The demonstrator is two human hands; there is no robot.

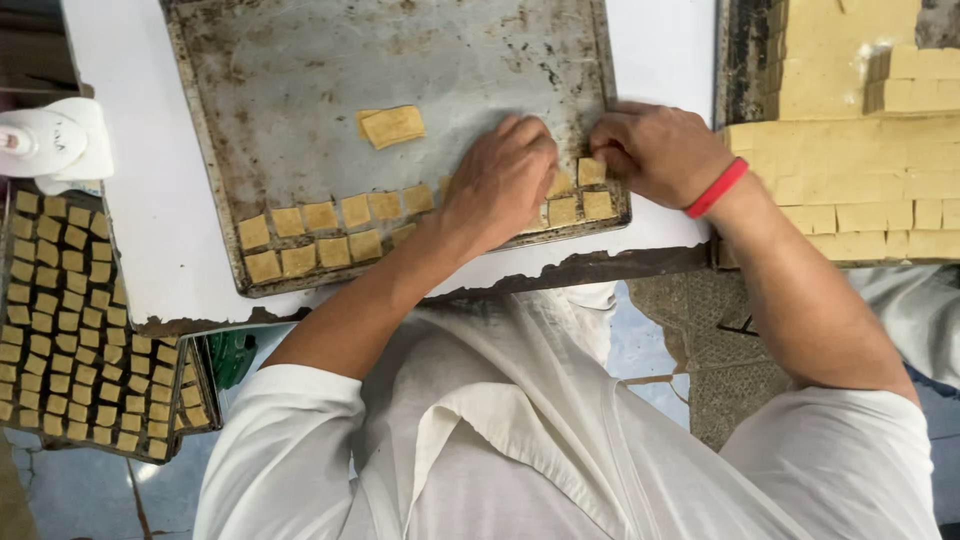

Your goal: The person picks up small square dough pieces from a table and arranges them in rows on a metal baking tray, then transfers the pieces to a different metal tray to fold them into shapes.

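Observation:
A worn metal baking tray [300,80] lies on a white table [150,200]. Two rows of small yellow dough squares [320,215] run along its near edge. A loose pair of squares [392,126] lies alone mid-tray. My left hand [497,180] rests palm down on the rows, with its fingers bent over some squares. My right hand [660,150], with a red wristband [716,188], is curled at the tray's right edge, its fingertips at a square [591,170]. What the fingers hold is hidden.
A second tray [728,60] at the right carries a scored slab of pale dough [850,150]. At the lower left a dark tray [70,320] is filled with several small squares. A white object [50,140] sits at the far left.

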